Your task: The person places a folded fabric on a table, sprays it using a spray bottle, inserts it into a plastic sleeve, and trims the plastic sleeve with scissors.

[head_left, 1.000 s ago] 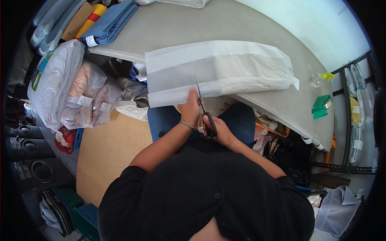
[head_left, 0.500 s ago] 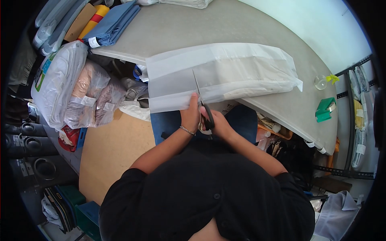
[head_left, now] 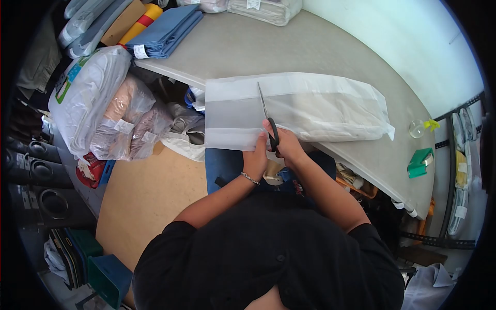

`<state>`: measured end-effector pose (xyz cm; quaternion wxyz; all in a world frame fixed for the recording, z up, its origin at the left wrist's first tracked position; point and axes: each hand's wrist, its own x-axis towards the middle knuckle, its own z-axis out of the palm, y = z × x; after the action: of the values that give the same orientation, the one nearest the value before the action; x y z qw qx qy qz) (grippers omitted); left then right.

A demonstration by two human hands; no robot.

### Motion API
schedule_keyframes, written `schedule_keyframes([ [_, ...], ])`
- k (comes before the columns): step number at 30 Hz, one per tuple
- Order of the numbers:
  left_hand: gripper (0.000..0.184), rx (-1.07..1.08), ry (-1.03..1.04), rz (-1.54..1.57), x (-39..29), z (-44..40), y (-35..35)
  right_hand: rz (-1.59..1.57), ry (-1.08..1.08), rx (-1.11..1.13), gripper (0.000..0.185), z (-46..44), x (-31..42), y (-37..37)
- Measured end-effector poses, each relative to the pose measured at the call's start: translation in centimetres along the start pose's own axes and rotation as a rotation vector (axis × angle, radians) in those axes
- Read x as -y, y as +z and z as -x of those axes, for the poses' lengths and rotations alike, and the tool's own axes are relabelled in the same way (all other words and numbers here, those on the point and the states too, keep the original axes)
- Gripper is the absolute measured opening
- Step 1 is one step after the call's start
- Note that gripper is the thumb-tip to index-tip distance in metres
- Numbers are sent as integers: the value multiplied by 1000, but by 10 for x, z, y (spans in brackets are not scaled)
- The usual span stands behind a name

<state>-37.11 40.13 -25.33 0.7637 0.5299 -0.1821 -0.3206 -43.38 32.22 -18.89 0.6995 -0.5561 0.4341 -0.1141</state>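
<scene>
A long translucent plastic bag (head_left: 232, 113) lies across the table's near edge, its flat left part hanging out past the edge. Pale folded cloth (head_left: 330, 114) fills its right part. My right hand (head_left: 287, 146) grips black-handled scissors (head_left: 273, 136), whose blade points away from me across the bag. Whether the blades are parted is hard to see. My left hand (head_left: 255, 159) pinches the near edge of the bag, just left of the scissors' handles. A chain bracelet (head_left: 249, 178) circles my left wrist.
Plastic-wrapped bundles (head_left: 93, 103) stand to the left, below folded blue cloths (head_left: 165, 32). On the table's right side are a spray bottle (head_left: 417, 128) with a yellow top and a green tape dispenser (head_left: 419, 163). Wrapped packs (head_left: 266, 9) lie at the back.
My view has shifted, so the bag and table appear lower and further right. The scissors and my right hand have moved further over the bag's near edge. My left hand still pinches it.
</scene>
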Motion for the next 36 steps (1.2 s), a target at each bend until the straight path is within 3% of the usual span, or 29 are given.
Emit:
schedule_keyframes([
  [7, 24, -16, 56, -33, 10, -15, -9, -92, 103, -6, 52, -22, 28, 6],
  [14, 29, -59, 139, -216, 9, -31, -14, 25, 49, -82, 51, -32, 33, 17],
  [18, 34, 57, 130, -151, -16, -19, -8, -38, 101, 24, 55, -52, 40, 9],
  [20, 39, 180, 217, -284, 6, -14, -10, -255, -79, 124, 68, -70, 37, 16],
  [23, 37, 152, 74, -135, -5, -13, -7, -330, -102, 175, 65, -69, 40, 24],
  [25, 37, 64, 200, -83, 9, -16, -5, -289, -74, 178, 67, -69, 35, 22],
  [29, 36, 86, 156, -68, 2, -21, -7, -290, -49, 107, 66, -71, 40, 27],
  [34, 34, 54, 204, -83, 9, -18, -8, -383, -23, 272, 72, -100, 64, 20],
  [36, 35, 123, 16, -54, -5, -20, -13, -213, 45, 238, 79, -107, 70, 17],
])
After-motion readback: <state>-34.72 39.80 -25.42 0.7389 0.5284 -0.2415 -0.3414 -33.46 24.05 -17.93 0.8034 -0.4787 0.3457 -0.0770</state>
